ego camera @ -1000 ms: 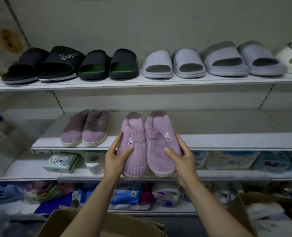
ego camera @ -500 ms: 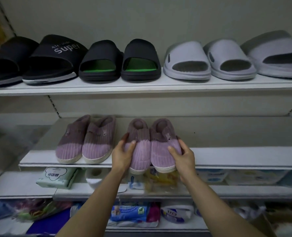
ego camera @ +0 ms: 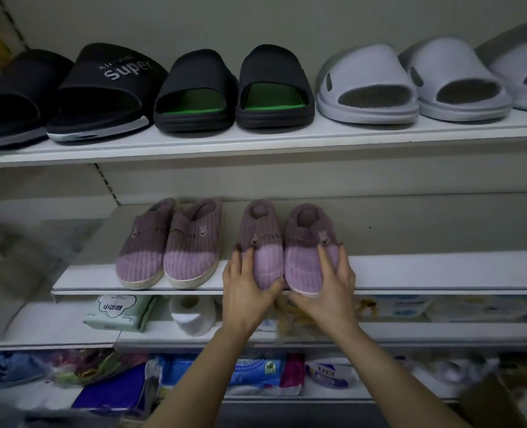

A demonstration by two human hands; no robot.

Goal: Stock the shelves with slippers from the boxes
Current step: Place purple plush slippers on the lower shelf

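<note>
The white metal shelving unit fills the view. Its top shelf point(ego camera: 286, 140) carries a row of rubber slides, toes outward: black slides with white "super" lettering point(ego camera: 101, 97), black slides with green footbeds point(ego camera: 234, 91), then pale lavender-grey slides point(ego camera: 410, 84). The facing-out row looks meant to let shoppers read each style at once.

The middle white shelf point(ego camera: 441, 270) holds a pair of purple ribbed plush slippers with small bunny patches point(ego camera: 169, 245), set flush to the front lip. Just beside it to the right sits a second matching purple plush pair point(ego camera: 286, 242), soles on the shelf, toes slightly over the edge.

The left hand point(ego camera: 246, 285) wraps the toe of the left slipper, thumb beneath and fingers spread over the top; the right hand point(ego camera: 333, 282) holds the other toe likewise. Gripping both toes at once probably keeps the pair together while it is squared against its neighbour.

On the lower shelf, a green-white tissue pack point(ego camera: 120, 313) and a white paper roll point(ego camera: 192, 316) lie below.
</note>
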